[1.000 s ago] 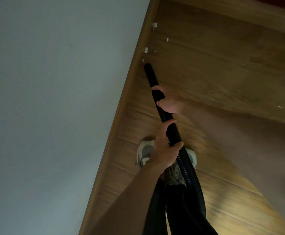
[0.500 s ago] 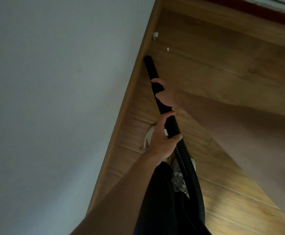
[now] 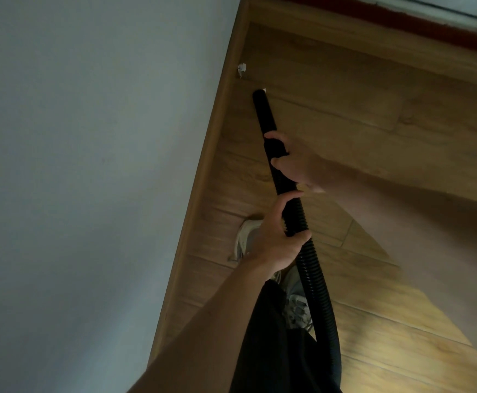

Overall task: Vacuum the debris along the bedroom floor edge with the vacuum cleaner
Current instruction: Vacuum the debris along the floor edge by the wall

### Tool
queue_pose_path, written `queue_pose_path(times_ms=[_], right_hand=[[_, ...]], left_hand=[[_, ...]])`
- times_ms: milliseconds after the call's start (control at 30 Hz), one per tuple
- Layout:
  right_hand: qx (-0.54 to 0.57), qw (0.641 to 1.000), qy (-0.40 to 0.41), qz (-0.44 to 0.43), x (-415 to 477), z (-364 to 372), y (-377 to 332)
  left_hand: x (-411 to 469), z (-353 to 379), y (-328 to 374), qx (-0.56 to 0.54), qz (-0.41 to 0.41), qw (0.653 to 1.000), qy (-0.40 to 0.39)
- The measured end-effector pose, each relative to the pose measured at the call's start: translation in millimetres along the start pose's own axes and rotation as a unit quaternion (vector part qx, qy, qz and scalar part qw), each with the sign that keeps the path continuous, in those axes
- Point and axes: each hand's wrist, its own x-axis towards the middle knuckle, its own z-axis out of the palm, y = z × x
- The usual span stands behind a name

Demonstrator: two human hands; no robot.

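Observation:
A black vacuum hose [image 3: 314, 268] runs from the lower middle up to its smooth nozzle [image 3: 263, 109], whose tip rests on the wooden floor beside the skirting. My right hand [image 3: 291, 163] grips the nozzle's collar. My left hand [image 3: 274, 236] is wrapped around the ribbed hose just below it. A tiny white scrap [image 3: 264, 89] sits right at the nozzle tip. A larger crumpled white scrap [image 3: 242, 68] lies further on against the skirting.
A pale wall [image 3: 89, 165] fills the left, edged by a wooden skirting board [image 3: 203, 171]. The wooden plank floor [image 3: 373, 109] stretches right to a dark red strip [image 3: 402, 18] at the top. My shoes [image 3: 244, 239] stand below the hose.
The nozzle has advanced along the skirting; the two small scraps that lay nearest its tip a second ago are gone. It now touches the small scrap further on.

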Motion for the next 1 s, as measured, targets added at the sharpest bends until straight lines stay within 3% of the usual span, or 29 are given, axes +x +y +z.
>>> queue_pose_path(times_ms=[400,1000], right_hand=[[0.038,0.999,0.009,0.008,11,-9,-5],[-0.012,0.998,0.025,-0.053,48,3,-31]], left_hand=[[12,-5,8,-0.025,0.01,0.999,-0.017],[28,-28,20,-0.037,0.012,0.999,0.016]])
